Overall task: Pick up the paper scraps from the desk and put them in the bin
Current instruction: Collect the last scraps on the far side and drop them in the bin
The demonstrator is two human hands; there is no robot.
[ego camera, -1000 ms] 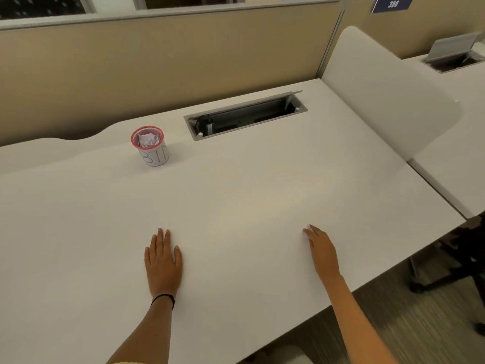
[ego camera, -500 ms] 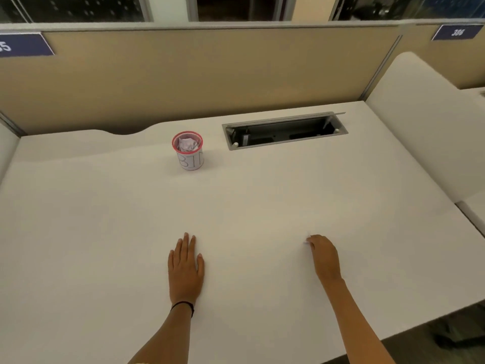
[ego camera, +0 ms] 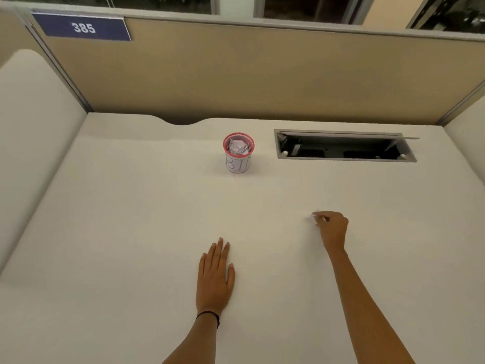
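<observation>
A small white bin [ego camera: 238, 164] with a red rim and the letters BIN stands at the back middle of the white desk [ego camera: 131, 219]. Crumpled paper [ego camera: 238, 147] fills its top. My left hand [ego camera: 215, 274] lies flat on the desk, fingers straight, well in front of the bin. My right hand [ego camera: 331, 228] is to the right of it, fingers curled, pinching a tiny white paper scrap [ego camera: 312, 216] at its fingertips just above the desk.
An open cable tray [ego camera: 343, 148] is set into the desk right of the bin. Beige partitions [ego camera: 262, 74] close the back; white side screens [ego camera: 29, 143] stand at left and right. A sign reads 385 [ego camera: 83, 28].
My right hand's fingers have curled and pinched the scrap, lifting slightly. The left hand stays flat. The camera has swung to the left, so the bin sits nearer the middle.
</observation>
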